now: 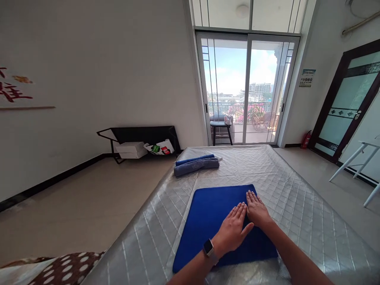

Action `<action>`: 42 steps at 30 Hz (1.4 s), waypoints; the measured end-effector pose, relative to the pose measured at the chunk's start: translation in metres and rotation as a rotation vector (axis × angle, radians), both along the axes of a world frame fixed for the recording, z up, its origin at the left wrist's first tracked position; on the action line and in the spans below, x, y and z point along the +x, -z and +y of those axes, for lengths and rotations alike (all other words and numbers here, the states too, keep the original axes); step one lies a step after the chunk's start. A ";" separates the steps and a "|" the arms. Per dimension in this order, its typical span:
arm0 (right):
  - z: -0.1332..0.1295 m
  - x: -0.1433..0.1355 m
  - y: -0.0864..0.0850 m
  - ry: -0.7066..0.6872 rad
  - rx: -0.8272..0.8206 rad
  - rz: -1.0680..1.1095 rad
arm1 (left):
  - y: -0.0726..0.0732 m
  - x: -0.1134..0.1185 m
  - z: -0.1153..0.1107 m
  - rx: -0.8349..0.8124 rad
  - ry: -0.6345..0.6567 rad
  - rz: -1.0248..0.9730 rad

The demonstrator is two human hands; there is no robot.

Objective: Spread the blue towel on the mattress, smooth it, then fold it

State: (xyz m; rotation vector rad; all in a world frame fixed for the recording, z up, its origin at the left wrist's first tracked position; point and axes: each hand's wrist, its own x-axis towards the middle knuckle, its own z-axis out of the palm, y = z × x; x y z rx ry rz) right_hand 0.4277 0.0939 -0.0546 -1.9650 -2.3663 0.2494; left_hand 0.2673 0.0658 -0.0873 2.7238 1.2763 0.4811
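A blue rectangular mat (208,213) with rounded corners lies flat on a plastic-covered mattress (160,221). My left hand (233,226) rests palm down on the mat's middle right, fingers stretched out and thumb apart; a watch sits on that wrist. Close beside it, my right hand (257,208) lies flat along the mat's upper right edge, fingers straight and together. Neither hand grips anything. Part of the mat is hidden under the hands and forearms. Farther up the mattress are a rolled grey-blue mat (196,167) and a blue roll (194,159) behind it.
A black metal rack (145,134) with white boxes (130,150) and a printed bag (160,148) stands by the left wall. A stool (220,125) is near the glass sliding doors (247,91). A white-legged table (368,148) stands right. Brown dotted fabric (67,270) is at lower left.
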 end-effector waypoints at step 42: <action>0.009 0.001 -0.004 0.071 -0.050 0.025 | -0.007 0.003 -0.018 -0.147 0.069 0.010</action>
